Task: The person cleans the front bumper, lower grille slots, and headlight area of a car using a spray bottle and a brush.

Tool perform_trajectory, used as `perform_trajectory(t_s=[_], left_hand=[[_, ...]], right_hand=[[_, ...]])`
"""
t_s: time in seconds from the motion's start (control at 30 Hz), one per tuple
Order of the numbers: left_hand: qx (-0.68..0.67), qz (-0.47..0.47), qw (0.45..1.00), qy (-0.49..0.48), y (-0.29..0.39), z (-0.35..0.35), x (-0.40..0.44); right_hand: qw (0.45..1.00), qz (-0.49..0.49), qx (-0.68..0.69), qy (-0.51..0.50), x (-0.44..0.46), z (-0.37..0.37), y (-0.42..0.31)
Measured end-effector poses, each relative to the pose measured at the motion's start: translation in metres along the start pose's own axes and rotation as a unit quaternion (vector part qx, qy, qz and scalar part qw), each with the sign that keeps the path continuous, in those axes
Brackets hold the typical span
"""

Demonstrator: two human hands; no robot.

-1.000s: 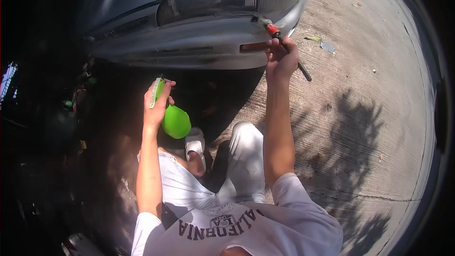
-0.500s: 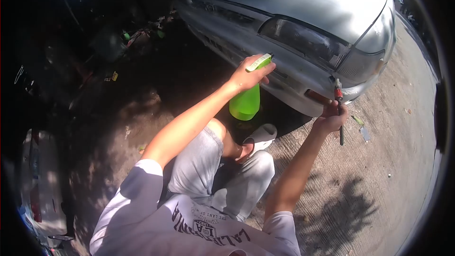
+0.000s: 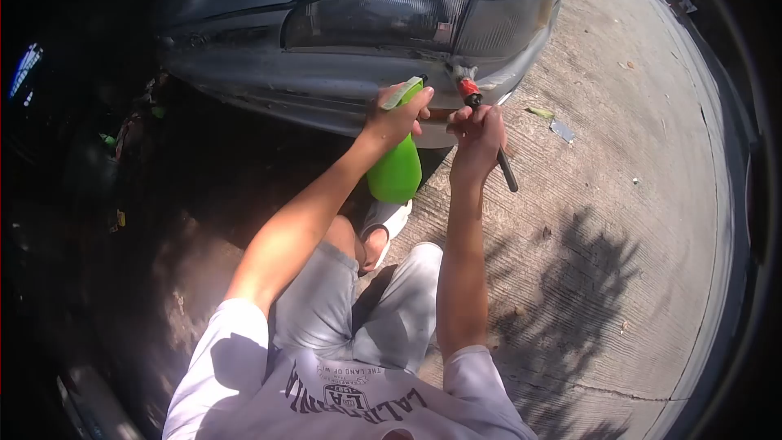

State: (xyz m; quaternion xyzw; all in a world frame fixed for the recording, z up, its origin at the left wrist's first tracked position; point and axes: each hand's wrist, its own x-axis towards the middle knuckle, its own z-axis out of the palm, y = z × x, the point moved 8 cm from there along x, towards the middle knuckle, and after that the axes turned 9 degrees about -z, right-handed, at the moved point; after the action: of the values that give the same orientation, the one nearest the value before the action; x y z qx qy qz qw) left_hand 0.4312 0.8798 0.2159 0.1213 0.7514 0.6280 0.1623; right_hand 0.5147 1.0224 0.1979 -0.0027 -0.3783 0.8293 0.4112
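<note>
All the readable text stands on the shirt point(image 3: 350, 407), upside down in this view: dark capitals spelling CALIFORNIA run in an arch (bent out of line by the folds of the cloth), with LA inside a shield emblem point(image 3: 345, 396) next to it. Smaller print beside the shield shows THE LAND OF and what seems a W, the rest too small to read. On the spray bottle point(image 3: 397, 175), the pale trigger point(image 3: 402, 93) bears nothing legible.
</note>
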Motion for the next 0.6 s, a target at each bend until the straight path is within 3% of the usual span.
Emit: perform_trajectory(t_s=[0.1, 0.13, 0.23, 0.33, 0.37, 0.43, 0.53, 0.57, 0.6], left_hand=[[0.035, 0.04, 0.999, 0.007, 0.012, 0.003, -0.002], [0.013, 0.076, 0.997, -0.006, 0.023, 0.012, -0.005], [0.079, 0.047, 0.996, -0.004, 0.041, 0.039, 0.002], [0.086, 0.041, 0.995, 0.009, 0.044, 0.052, 0.014], [0.095, 0.036, 0.995, 0.011, 0.042, 0.055, 0.018], [0.082, 0.031, 0.996, -0.025, 0.036, 0.058, 0.019], [0.109, 0.028, 0.993, -0.043, 0.035, 0.051, 0.008], [0.114, 0.033, 0.992, -0.049, 0.041, 0.049, 0.004], [0.111, 0.024, 0.993, -0.031, 0.044, 0.042, 0.002]], right_hand=[[0.999, 0.028, 0.037, -0.017, 0.001, -0.008, -0.003], [0.999, -0.004, 0.049, 0.014, 0.013, -0.027, -0.012], [0.992, -0.049, 0.09, 0.068, 0.081, -0.086, -0.027], [0.984, 0.053, 0.165, -0.027, 0.092, -0.059, -0.024], [0.979, 0.098, 0.161, -0.076, 0.075, -0.053, -0.023], [0.968, 0.221, 0.085, -0.081, 0.029, -0.037, -0.009], [0.976, 0.134, 0.167, -0.029, 0.072, -0.047, -0.004], [0.986, 0.113, 0.125, -0.004, 0.103, -0.062, 0.0], [0.987, 0.079, 0.105, 0.095, 0.126, -0.072, -0.003]])
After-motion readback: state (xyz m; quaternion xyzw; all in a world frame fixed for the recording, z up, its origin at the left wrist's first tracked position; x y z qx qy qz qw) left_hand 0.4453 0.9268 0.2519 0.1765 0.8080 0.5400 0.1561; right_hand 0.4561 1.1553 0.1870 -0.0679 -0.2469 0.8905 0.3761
